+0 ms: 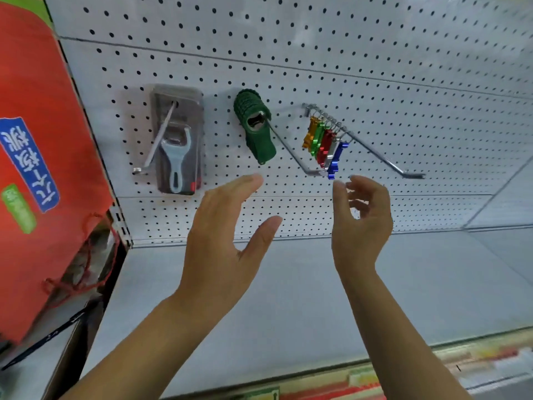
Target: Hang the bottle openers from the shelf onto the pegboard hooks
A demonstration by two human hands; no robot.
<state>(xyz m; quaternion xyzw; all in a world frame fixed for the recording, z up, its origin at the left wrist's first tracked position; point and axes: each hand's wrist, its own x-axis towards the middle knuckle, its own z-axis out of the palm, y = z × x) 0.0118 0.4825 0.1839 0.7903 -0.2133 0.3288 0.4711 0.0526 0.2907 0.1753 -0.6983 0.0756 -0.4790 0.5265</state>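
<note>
Keyring bottle openers (324, 145) in gold, green, red, silver and blue hang just above my right hand (360, 226), which is loosely curled and empty; my left hand (222, 235) is spread flat, also empty.

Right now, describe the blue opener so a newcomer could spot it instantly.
On the white pegboard, take the rightmost hook, a long wire arm. Coloured keychain openers hang from it in a row; the blue opener is frontmost, just above the right hand, and the only blue one.
</note>
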